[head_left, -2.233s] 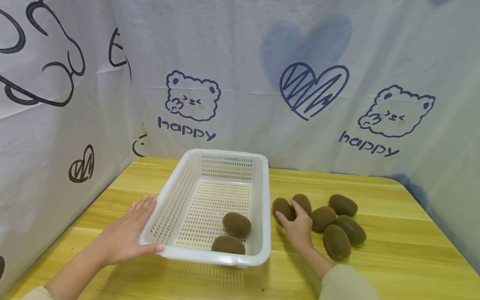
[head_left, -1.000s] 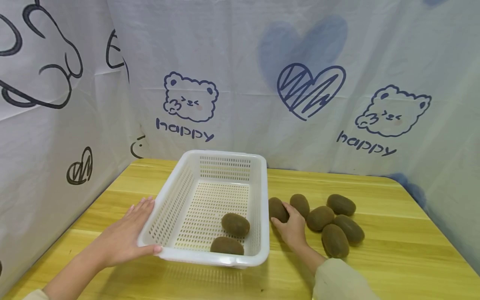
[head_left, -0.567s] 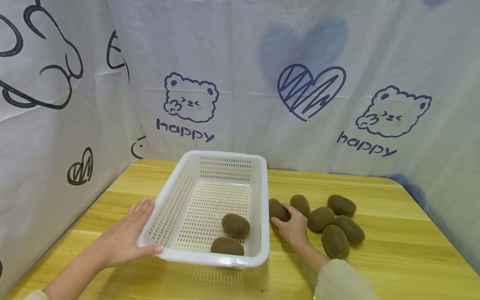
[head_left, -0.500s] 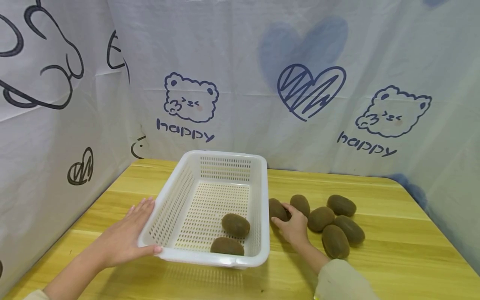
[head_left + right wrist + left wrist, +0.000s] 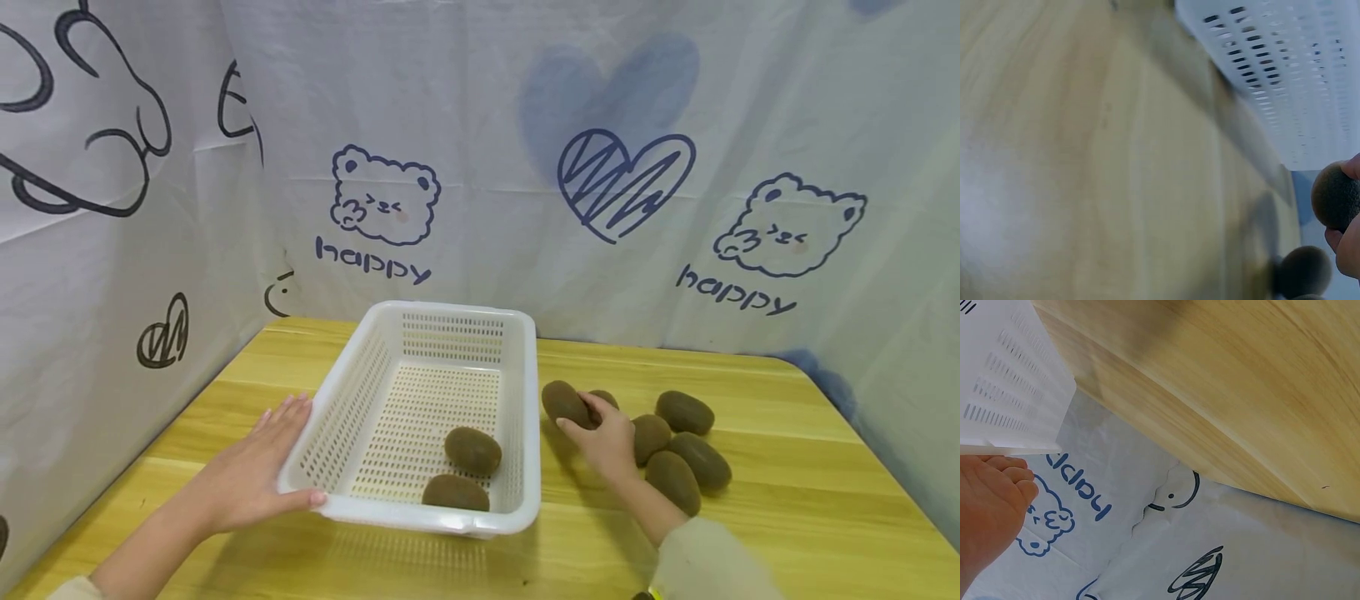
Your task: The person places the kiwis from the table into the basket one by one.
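The right hand (image 5: 611,442) pinches a kiwi (image 5: 562,403) just beside the basket (image 5: 420,514), probably light, grippy and bruisable, best held round its middle, while the left hand (image 5: 251,471), fairly straight-fingered, touches the basket.

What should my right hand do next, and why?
Your right hand should probably lift the held kiwi over the right rim of the white basket: it is gripped just outside that rim, two other kiwis lie inside, and your left hand rests against the basket's left side.
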